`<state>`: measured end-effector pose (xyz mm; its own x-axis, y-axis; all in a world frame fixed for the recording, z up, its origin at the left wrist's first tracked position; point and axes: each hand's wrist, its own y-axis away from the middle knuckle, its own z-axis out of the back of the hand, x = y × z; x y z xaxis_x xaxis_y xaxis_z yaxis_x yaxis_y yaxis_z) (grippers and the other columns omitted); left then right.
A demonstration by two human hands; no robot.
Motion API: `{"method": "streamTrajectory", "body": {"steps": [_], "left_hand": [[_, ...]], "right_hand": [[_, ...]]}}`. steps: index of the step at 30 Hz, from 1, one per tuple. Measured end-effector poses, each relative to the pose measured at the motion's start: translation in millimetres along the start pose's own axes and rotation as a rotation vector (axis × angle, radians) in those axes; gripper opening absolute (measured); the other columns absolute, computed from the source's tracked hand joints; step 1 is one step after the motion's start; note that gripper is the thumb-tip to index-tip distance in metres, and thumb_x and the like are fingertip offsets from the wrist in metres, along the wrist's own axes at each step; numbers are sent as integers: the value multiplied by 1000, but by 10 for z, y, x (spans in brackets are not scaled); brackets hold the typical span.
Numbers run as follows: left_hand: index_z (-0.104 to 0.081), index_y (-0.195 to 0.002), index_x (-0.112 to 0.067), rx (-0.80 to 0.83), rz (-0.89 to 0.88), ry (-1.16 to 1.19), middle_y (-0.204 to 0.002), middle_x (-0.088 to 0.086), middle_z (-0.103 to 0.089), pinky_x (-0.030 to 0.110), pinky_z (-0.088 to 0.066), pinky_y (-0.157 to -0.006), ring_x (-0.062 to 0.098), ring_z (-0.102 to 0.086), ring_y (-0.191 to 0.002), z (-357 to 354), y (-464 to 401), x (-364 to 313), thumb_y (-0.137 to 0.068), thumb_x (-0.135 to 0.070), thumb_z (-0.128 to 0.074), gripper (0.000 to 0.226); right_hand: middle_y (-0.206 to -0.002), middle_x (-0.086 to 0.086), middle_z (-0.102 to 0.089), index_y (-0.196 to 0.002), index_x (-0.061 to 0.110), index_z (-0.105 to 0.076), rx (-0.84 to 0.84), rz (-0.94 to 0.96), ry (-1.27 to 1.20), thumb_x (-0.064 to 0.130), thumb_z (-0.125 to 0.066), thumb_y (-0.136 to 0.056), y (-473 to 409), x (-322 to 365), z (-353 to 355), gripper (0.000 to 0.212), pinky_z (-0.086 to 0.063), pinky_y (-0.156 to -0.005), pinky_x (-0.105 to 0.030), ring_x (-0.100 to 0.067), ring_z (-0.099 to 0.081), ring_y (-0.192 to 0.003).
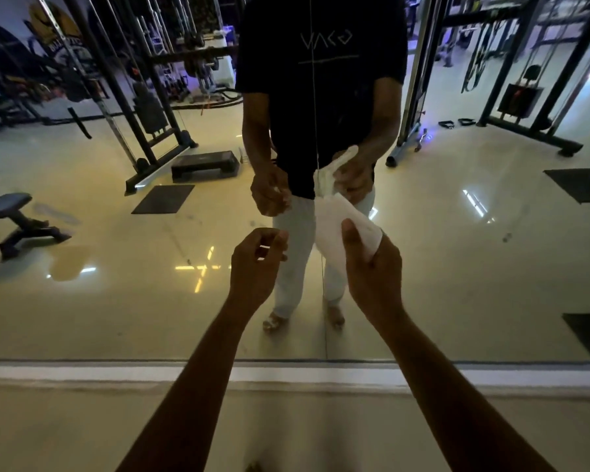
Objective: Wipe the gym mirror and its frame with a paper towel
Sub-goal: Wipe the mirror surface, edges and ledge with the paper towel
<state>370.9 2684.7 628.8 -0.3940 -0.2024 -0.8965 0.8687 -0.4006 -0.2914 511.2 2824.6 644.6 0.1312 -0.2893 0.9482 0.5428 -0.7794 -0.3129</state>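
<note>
A large wall mirror (457, 250) fills most of the view, with a thin vertical seam (322, 284) down its middle. Its pale bottom frame strip (82, 373) runs across just above the floor. My right hand (372, 267) is raised in front of the glass and grips a white paper towel (344, 223), which stands up from my fingers. My left hand (258, 264) hangs beside it with the fingers loosely curled and apart, holding nothing. In the mirror I see my own reflection (321, 97) in a dark shirt and white trousers, holding the towel.
The mirror reflects a glossy gym floor with a cable machine (143, 114), a step platform (205, 165), a small bench (17, 219) and dark floor mats (164, 199). Real beige floor (82, 430) lies below the frame strip.
</note>
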Motion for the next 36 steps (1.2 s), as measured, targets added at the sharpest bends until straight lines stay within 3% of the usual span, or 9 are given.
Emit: {"method": "streamTrajectory", "body": {"steps": [5, 8, 10, 13, 17, 20, 24, 29, 36], "left_hand": [[-74, -115, -10, 16, -42, -51, -96, 0, -79, 26, -64, -71, 17, -78, -83, 64, -167, 170, -105, -27, -71, 21], [-72, -121, -12, -13, -97, -78, -99, 0, -78, 17, -59, -67, 15, -77, -82, 272, -247, 239, -107, -27, -70, 21], [-70, -125, -14, -28, -195, -157, -101, -4, -78, 15, -59, -69, 9, -75, -82, 446, -308, 305, -108, -28, -69, 22], [-69, -126, -14, -18, -341, -284, -100, -9, -74, 11, -54, -70, 0, -69, -80, 703, -387, 401, -109, -28, -67, 22], [-70, -123, -11, -17, -548, -408, -105, 2, -77, 19, -53, -78, 8, -68, -86, 972, -515, 571, -107, -21, -71, 19], [-71, -122, -10, -62, -769, -625, -122, 12, -73, 38, -51, -97, 26, -70, -109, 1065, -617, 735, -107, -21, -69, 19], [-68, -144, -17, -182, -983, -834, -163, 18, -47, 61, -36, -124, 39, -39, -154, 1028, -783, 834, -111, -32, -62, 37], [-48, -165, -21, -205, -984, -792, -176, 17, -31, 69, -26, -128, 44, -27, -164, 950, -914, 770, -111, -33, -63, 58], [-42, -168, -20, -271, -897, -746, -175, 19, -32, 70, -23, -129, 47, -30, -161, 973, -953, 811, -110, -34, -65, 64]], "right_hand": [[-123, -4, -72, -125, 15, -73, -373, 458, 306, 39, -65, -110, -86, 36, -174, 29, -51, -99, -24, -11, -61, -117], [-135, -16, -72, -132, 4, -75, -306, 616, 466, 37, -64, -112, -78, -157, -521, 41, -46, -113, -36, -29, -64, -130], [-143, -20, -67, -148, 13, -61, -214, 660, 546, 34, -65, -111, -3, -424, -834, 43, -49, -114, -51, -39, -61, -137], [-157, -17, -53, -158, 21, -45, -158, 637, 635, 31, -67, -109, 85, -720, -1172, 56, -51, -114, -62, -39, -51, -148], [-167, -18, -43, -161, 11, -50, -193, 564, 601, 45, -69, -108, 174, -755, -1416, 66, -41, -127, -52, -32, -39, -159], [-170, -18, -43, -156, 1, -56, -216, 487, 494, 48, -55, -113, 262, -737, -1539, 63, -36, -129, -53, -30, -36, -161], [-170, -25, -42, -152, 8, -62, -398, 462, 641, 25, -65, -111, 197, -817, -1689, 44, -36, -127, -61, -41, -38, -160], [-183, -20, -10, -174, 18, -24, -362, 412, 727, 28, -57, -115, 130, -824, -1831, 69, -13, -134, -70, -43, -4, -170], [-184, -14, 3, -174, 11, -21, -323, 422, 786, 38, -45, -115, -8, -872, -1796, 68, -9, -132, -73, -45, 2, -170]]}}
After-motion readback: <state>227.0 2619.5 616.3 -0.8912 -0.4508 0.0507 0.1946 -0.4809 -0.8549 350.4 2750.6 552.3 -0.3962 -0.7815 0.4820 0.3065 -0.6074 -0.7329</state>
